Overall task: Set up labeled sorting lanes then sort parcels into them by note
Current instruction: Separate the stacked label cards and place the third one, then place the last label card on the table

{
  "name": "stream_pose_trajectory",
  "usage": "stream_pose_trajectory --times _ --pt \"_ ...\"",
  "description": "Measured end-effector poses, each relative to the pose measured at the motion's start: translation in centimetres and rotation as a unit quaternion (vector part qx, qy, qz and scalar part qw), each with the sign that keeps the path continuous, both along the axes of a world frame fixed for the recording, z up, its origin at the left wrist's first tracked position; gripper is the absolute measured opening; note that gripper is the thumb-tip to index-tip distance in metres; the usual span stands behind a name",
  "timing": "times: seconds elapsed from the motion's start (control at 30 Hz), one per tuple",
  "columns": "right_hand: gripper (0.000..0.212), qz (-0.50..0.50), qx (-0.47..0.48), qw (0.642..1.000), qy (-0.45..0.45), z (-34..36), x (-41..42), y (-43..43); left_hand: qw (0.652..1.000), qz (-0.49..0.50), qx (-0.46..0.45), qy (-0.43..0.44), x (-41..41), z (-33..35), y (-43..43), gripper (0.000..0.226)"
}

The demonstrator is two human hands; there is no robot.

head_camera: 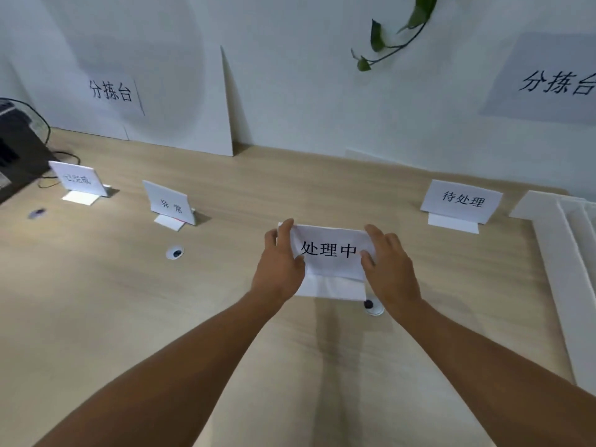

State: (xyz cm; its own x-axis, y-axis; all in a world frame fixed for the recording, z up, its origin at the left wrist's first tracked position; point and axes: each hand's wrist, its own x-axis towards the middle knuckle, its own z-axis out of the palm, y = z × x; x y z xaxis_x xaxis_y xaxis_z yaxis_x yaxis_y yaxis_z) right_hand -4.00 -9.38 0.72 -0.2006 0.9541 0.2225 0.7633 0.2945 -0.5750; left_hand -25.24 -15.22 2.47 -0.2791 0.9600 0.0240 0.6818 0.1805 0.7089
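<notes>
A folded white paper label reading 处理中 stands on the wooden table at the centre. My left hand pinches its left edge, thumb in front and fingers behind. My right hand holds its right edge the same way. Three other folded labels stand on the table: 待处理 to the right, 异常 to the left, and a blurred one at the far left.
A white board with a 分拣台 sign leans on the wall at the back left; another such sign hangs at the right. White foam boards lie at the right edge. A black device sits far left. Round cable grommets dot the table.
</notes>
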Motion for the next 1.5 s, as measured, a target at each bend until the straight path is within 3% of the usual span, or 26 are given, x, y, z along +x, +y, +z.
stream_pose_trajectory --times 0.23,0.3,0.7,0.83,0.93,1.03,1.2,1.5 --pt "0.045 -0.041 0.028 0.998 -0.034 -1.0 -10.7 1.9 1.0 -0.016 -0.002 0.005 -10.3 -2.7 3.6 0.073" --pt "0.045 -0.057 -0.005 0.997 -0.05 -2.0 -12.6 3.2 1.0 -0.025 -0.005 0.003 -12.1 -3.9 5.2 0.072" --pt "0.044 -0.061 -0.049 0.995 -0.057 -11.4 -17.1 10.9 0.999 -0.042 -0.027 -0.011 -17.5 -13.5 13.6 0.073" --pt "0.053 -0.057 -0.06 0.996 -0.036 -12.9 -16.7 10.9 0.999 -0.04 -0.016 0.002 -17.4 -14.6 13.0 0.08" --pt "0.072 -0.033 -0.068 0.997 -0.033 -12.0 -15.5 10.0 1.0 -0.02 -0.008 0.009 -16.8 -13.1 12.3 0.084" --pt "0.086 -0.043 -0.064 0.997 0.006 -9.9 -12.1 9.5 0.998 0.005 0.039 0.04 -14.7 -9.9 12.5 0.079" --pt "0.077 -0.079 -0.054 0.995 -0.03 -6.3 0.6 10.7 0.987 -0.045 0.12 0.093 -4.7 -4.8 15.2 0.069" --pt "0.073 -0.198 -0.046 0.978 -0.034 -4.8 25.8 16.1 0.986 -0.157 0.054 0.027 15.4 -6.0 22.9 0.07"
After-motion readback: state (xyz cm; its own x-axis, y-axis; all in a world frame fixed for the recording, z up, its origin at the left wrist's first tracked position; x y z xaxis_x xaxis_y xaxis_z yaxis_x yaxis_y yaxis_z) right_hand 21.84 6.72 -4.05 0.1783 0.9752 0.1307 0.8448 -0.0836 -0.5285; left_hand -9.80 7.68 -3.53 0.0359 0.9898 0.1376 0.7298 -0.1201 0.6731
